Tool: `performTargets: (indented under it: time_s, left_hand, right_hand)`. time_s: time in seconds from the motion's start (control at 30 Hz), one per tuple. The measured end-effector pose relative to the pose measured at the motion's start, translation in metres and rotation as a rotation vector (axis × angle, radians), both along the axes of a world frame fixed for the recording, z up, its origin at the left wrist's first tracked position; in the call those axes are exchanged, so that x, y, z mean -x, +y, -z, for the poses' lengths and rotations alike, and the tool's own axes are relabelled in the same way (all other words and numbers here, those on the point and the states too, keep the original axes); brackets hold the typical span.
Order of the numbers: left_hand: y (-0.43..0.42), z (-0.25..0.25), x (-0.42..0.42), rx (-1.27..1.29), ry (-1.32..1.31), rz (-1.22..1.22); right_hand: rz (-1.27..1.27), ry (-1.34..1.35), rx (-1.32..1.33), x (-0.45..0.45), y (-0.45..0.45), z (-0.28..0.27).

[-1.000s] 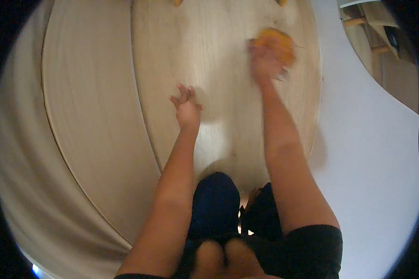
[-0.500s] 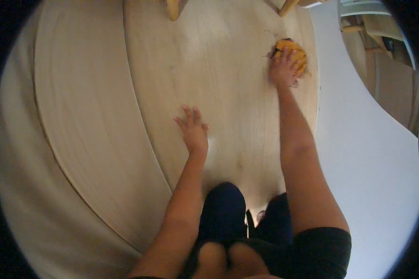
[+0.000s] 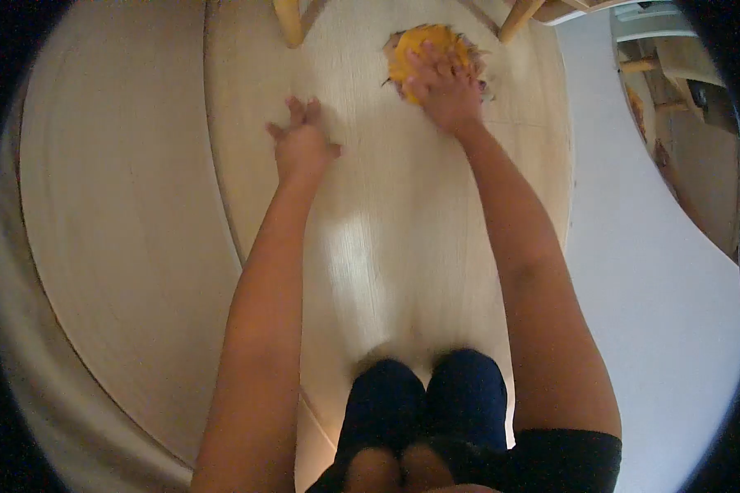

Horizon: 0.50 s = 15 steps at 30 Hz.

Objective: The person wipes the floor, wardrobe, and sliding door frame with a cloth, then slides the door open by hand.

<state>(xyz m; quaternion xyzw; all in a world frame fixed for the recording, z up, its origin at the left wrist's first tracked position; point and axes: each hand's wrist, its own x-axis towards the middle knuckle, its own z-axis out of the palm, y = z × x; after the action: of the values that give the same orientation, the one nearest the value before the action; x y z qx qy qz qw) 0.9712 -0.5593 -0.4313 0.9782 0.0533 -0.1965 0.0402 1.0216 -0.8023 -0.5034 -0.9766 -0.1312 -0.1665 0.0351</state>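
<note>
Under my right hand [image 3: 450, 94] is a bunched yellow-orange cloth [image 3: 423, 45] with dark, frayed-looking edges, lying on the pale wood-look floor [image 3: 403, 214]. My right palm and fingers press down over the cloth and hold it against the boards. To the left, my left hand [image 3: 302, 146] rests on the same floor with its fingers apart and nothing in it. My knees [image 3: 469, 386], in dark blue cloth, are on the floor at the bottom of the view.
Wooden furniture legs [image 3: 288, 23] stand on the floor at the top, with another leg [image 3: 516, 20] farther right. A white wall [image 3: 633, 271] runs down the right side. Beige fabric [image 3: 12, 329] hangs along the far left edge. A long floor seam curves left of my left hand.
My right hand and the cloth have slid left and farther forward, away from the wall. My left hand has shifted forward and slightly left. My knees look closer together.
</note>
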Motion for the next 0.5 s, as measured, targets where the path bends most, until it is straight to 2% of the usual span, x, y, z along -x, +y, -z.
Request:
performTargets:
  time_s: [0.03, 0.1, 0.17, 0.2, 0.3, 0.33, 0.37, 0.4, 0.43, 0.5]
  left_hand:
    - [-0.010, 0.034, 0.013, 0.070, -0.022, -0.003]
    - [0.010, 0.046, 0.040, 0.105, -0.034, -0.007]
    - [0.007, 0.067, 0.064, 0.106, -0.053, -0.018]
    - [0.011, 0.080, 0.077, 0.090, -0.063, -0.033]
    - [0.022, 0.104, 0.111, 0.119, -0.146, 0.027]
    - [0.023, 0.107, 0.123, 0.108, -0.127, 0.036]
    - [0.024, 0.109, 0.131, 0.105, -0.120, 0.040]
    - [0.026, 0.115, 0.141, 0.102, -0.112, 0.044]
    - [0.028, 0.122, 0.154, 0.102, -0.116, 0.055]
    - [0.033, 0.140, 0.141, 0.101, -0.092, 0.057]
  right_hand:
    - [0.014, -0.035, -0.021, -0.020, -0.028, 0.037]
    - [0.025, -0.059, -0.077, -0.036, -0.024, 0.050]
    - [0.268, 0.179, 0.010, -0.053, -0.024, 0.052]
    - [0.251, 0.172, -0.005, -0.064, -0.024, 0.070]
    - [0.294, -0.191, 1.725, -0.133, -0.030, 0.129]
    - [0.318, -0.112, 1.454, -0.132, -0.007, 0.120]
    - [0.279, 0.035, 0.591, -0.120, 0.024, 0.120]
    - [0.203, 0.074, 0.181, -0.106, 0.061, 0.117]
    - [0.076, 0.078, -0.015, -0.089, 0.097, 0.123]
    - [-0.218, 0.023, -0.123, -0.065, 0.163, 0.147]
